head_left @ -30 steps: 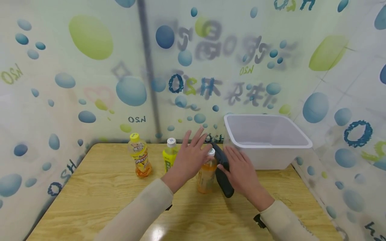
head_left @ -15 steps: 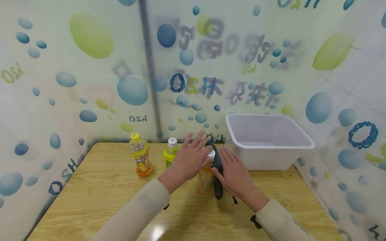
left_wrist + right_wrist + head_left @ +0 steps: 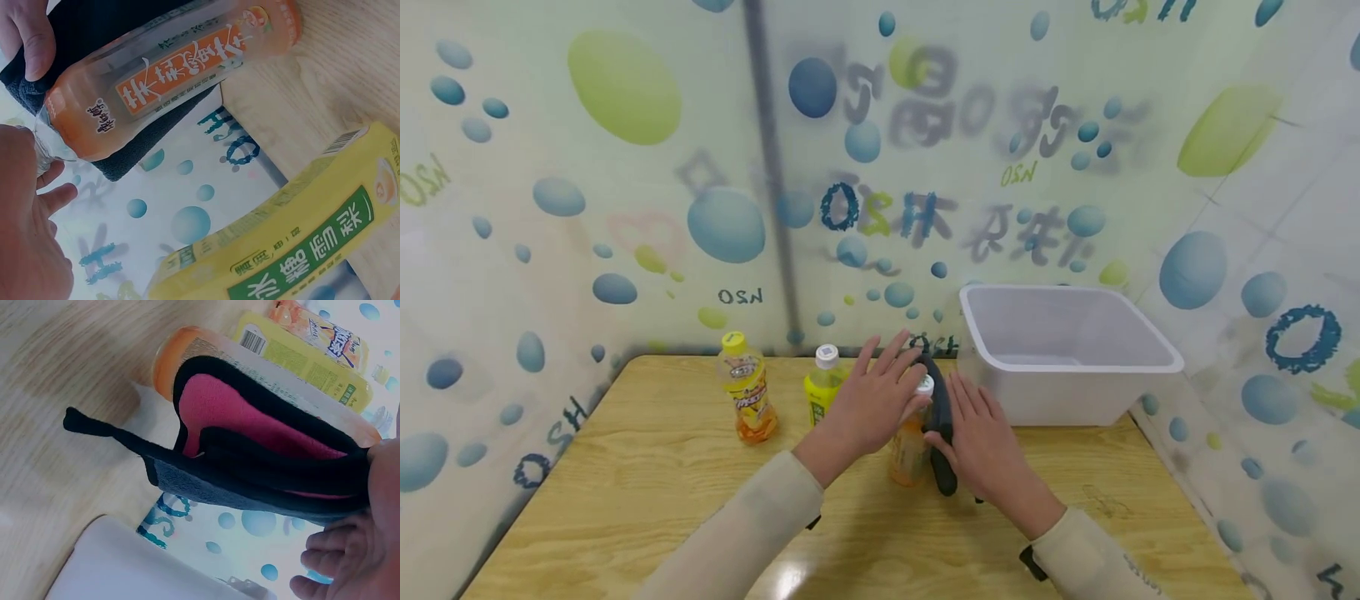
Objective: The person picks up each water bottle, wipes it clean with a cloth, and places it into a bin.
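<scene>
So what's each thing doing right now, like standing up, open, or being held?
Orange bottle: upright, cap on, between both hands.
Dark cloth sleeve: against the orange bottle, pink lining showing at the wrist camera.
Left hand: fingers straight, at the bottle's top.
Right hand: fingers straight, pressing the sleeve.
Yellow-green bottle: upright, capped, untouched.
Yellow-capped bottle: upright, capped, untouched.
White tub: open-topped, nothing visible inside.
</scene>
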A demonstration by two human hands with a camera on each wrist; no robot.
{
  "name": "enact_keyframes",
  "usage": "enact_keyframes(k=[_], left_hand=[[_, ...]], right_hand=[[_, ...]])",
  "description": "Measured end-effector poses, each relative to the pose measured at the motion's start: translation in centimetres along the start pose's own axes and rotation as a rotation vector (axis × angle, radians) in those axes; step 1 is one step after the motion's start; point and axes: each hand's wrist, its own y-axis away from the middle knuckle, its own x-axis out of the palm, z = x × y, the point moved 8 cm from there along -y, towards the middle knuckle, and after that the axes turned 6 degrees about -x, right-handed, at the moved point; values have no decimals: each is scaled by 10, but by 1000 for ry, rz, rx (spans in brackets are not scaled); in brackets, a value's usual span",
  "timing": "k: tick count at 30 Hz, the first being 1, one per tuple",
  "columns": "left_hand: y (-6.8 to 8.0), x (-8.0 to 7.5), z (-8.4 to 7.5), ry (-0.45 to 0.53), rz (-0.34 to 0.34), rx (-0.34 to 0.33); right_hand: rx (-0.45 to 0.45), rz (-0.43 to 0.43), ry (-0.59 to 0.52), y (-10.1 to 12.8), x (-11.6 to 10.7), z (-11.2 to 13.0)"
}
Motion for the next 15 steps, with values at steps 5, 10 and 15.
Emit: enact_keyframes(k=[5, 10, 15], left_hand=[[-1, 1, 1, 1, -11, -1], [0, 1, 1, 29, -10, -2], [3, 3, 1, 35, -9, -9]], right_hand=[[-1, 21, -5, 3, 12, 0], [-4, 128, -24, 9, 45, 4], [17, 210, -95, 13, 77, 10]])
